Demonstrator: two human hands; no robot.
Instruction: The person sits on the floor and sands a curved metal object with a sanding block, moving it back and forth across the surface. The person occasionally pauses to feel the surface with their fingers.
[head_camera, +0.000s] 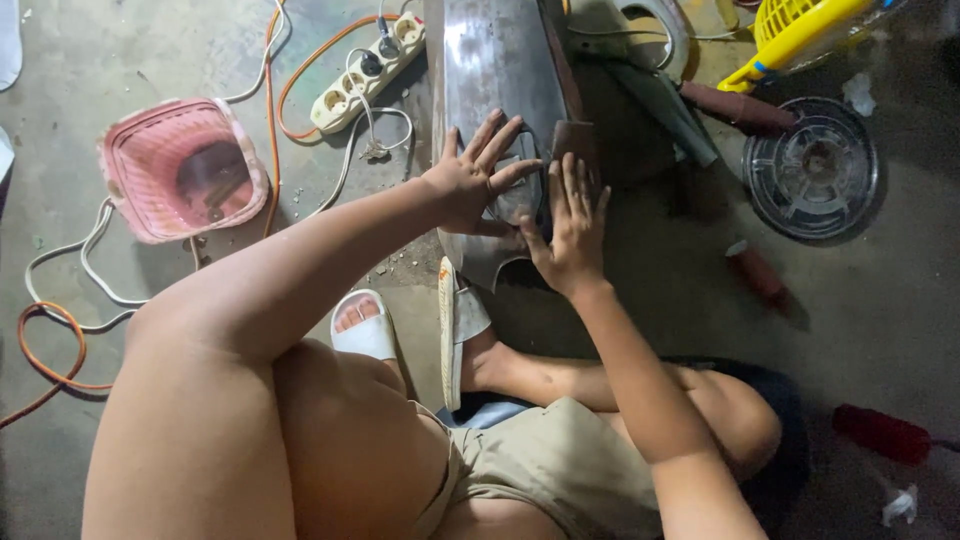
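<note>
Left hand (472, 180) spread flat on the metal panel (497, 70), fingers (490, 135) fanned and straight, gripping nothing, only pressing; palm at the near left edge of the panel, fingertips toward its far side; right hand (574, 225) also open and flat, fingers (572, 180) close together and stretched, laid on the dark right edge of the same panel, grasping nothing; thumbs of both hands near each other, a curved dark line on the panel between them; brown block (574, 138) just beyond the right fingertips, touching or almost touching them, cannot tell which; panel itself grey and shiny, lying on the concrete floor (880, 290), running away from the fingers to the top of the view, its near end just behind the hands, next to a white sandal (455, 325) standing on edge; second sandal (362, 325) flat, behind the left wrist; power strip (366, 72) with plugs well to the left of the left fingertips, white and orange cables (275, 110) around it; pink basket (182, 168) further left, well apart; clear round disc (815, 167) well to the right of the right fingers; yellow plastic thing (800, 35) beyond it at the top; red handle (882, 433) far behind the right arm, near the lower right corner; small reddish cylinder (755, 270) to the right of the right wrist.
</note>
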